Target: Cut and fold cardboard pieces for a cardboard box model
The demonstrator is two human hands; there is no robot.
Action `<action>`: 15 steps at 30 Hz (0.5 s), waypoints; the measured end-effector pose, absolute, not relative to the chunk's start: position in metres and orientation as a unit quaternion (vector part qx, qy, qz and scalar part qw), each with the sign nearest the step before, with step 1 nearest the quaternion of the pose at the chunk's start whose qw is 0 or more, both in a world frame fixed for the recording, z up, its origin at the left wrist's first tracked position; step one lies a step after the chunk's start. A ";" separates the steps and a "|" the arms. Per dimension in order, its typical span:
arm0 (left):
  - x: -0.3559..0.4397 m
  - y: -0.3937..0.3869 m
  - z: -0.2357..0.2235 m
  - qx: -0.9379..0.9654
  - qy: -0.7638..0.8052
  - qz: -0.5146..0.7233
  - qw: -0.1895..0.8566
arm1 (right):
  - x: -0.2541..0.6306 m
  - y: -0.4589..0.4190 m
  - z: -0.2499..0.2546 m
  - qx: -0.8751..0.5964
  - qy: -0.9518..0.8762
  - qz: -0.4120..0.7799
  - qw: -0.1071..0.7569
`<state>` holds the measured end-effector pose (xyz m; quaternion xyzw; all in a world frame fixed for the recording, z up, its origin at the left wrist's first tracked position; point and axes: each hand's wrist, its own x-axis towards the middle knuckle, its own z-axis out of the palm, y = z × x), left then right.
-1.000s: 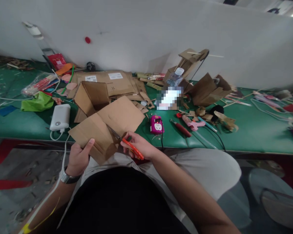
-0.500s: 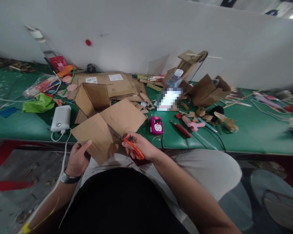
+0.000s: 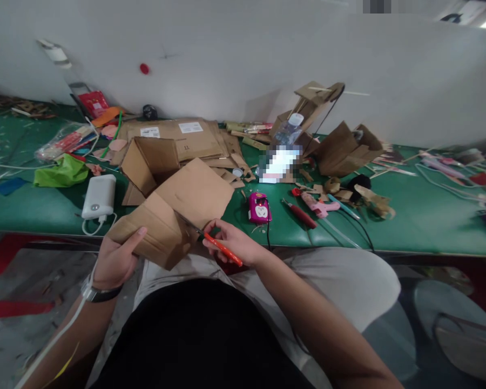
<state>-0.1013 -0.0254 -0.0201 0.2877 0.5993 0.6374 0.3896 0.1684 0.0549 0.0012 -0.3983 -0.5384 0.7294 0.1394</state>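
A brown piece of cardboard (image 3: 154, 229) is held above my lap at the table's edge, with a slit running into it from its near right side. My left hand (image 3: 117, 259) is closed on its near left part, thumb on top. In my right hand (image 3: 230, 243) is a pair of scissors (image 3: 222, 249) with orange handles. Their blades sit in the slit, between the near flap and the far flap of the cardboard. The lower side of the near flap is in shadow.
On the green table (image 3: 194, 216) stand a white power bank (image 3: 99, 195), an open cardboard box (image 3: 152, 162), a purple socket (image 3: 260, 208), a red-handled tool (image 3: 302, 215) and a pink glue gun (image 3: 318, 205). Behind are flat cardboard (image 3: 194, 143), a bottle (image 3: 289, 129) and a blurred bright screen (image 3: 281, 163).
My left hand and the cardboard have shifted left, and its near flap bends more. The scissor handles have come closer together; my right hand stays nearly in place.
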 end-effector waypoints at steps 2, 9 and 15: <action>-0.108 -0.029 -0.025 0.330 0.597 0.626 0.378 | 0.169 0.053 0.004 -0.396 -0.545 0.725 0.144; -0.124 -0.045 -0.012 0.612 0.560 0.537 0.154 | 0.178 0.044 0.007 -0.337 -0.599 0.690 0.226; -0.107 -0.045 0.006 0.766 0.384 0.496 0.143 | 0.193 0.038 -0.003 -0.325 -0.571 0.706 0.264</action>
